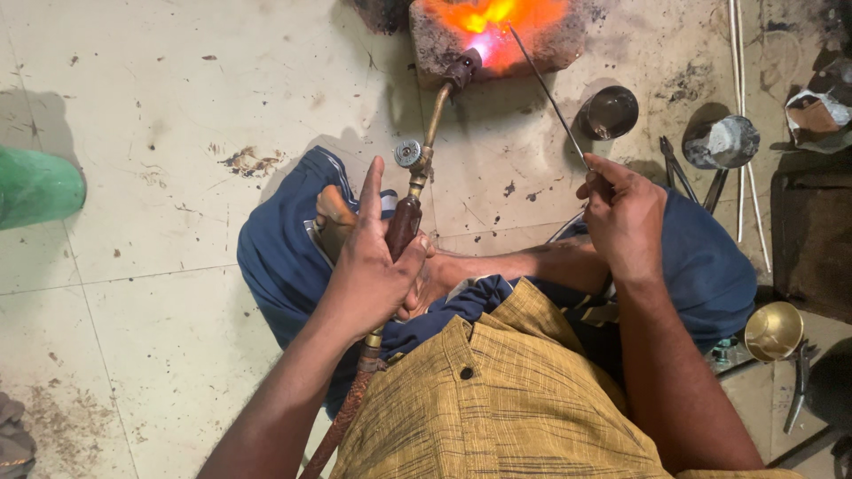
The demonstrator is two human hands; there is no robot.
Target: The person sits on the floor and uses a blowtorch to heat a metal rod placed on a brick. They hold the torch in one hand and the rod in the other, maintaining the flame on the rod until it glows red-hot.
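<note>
My left hand [374,266] grips the dark wooden handle of a brass gas torch [424,151], whose nozzle points up at a fire brick [435,49] glowing orange under the flame. A round valve knob sits on the torch stem beside my raised forefinger. My right hand [624,213] pinches a thin metal rod [546,89] that slants up to the left, its tip in the glowing patch on the brick. What is being heated there is hidden by the glare. I sit cross-legged on the floor in blue trousers and a mustard shirt.
A small dark metal bowl [609,113] and a grey cup [722,142] stand right of the brick, with pliers [674,164] and long white rods [744,115] nearby. A brass bowl [773,331] sits at right, a green object [35,186] at far left. A braided hose [342,426] trails from the torch.
</note>
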